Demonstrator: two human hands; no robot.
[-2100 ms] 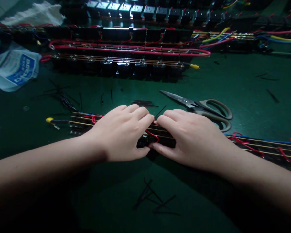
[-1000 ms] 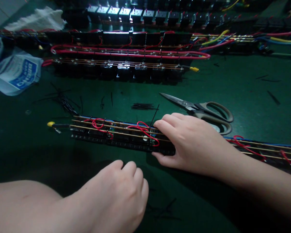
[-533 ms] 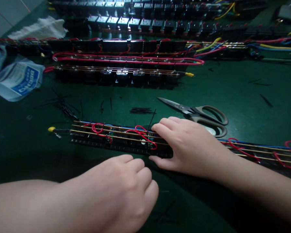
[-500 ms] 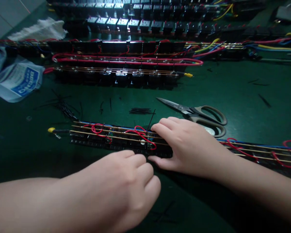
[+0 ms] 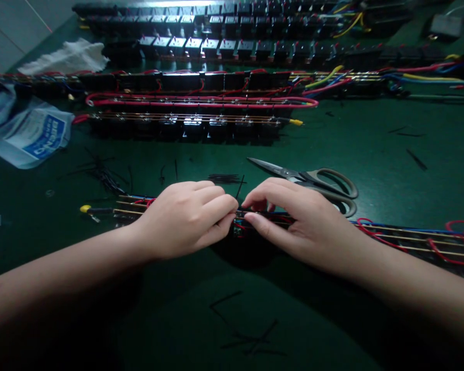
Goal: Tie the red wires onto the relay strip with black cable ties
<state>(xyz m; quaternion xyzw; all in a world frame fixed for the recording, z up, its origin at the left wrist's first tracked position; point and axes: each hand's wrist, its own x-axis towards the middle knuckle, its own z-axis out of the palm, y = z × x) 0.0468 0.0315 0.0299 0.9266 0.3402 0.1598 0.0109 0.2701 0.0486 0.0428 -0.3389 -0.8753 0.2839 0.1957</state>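
Wired strip (image 5: 413,242): on green bench (image 5: 386,165), under both hands. Long axis runs L–R across the view, L end slightly farther off, R end sloping nearer & out of frame. Brass rods, red wires on top; yellow-capped lead (image 5: 85,208) off L end.

Upright black tie (image 5: 240,187) sticks up, leaning slightly R, at the gap btwn the two sets of fingertips. L hand (image 5: 189,221) looks a touch nearer its foot; contact w/ it: can't tell.

L hand: fingers bunched, thumb to index, over strip; what's in the pinch hidden. R hand (image 5: 301,211): part-curled, thumb & index tips close together at strip; can't tell if gripping.

Scissors (image 5: 303,175) just beyond R hand, tips pointing L. Flat bundle of ties (image 5: 225,179) beyond fingertips; tangled heap (image 5: 108,179) farther L; more scraps (image 5: 251,340) on near side.

Container: plastic bag (image 5: 27,131), far L, blue label; contents n/c. Behind: black block rows (image 5: 216,123), cloth (image 5: 67,57) back L.
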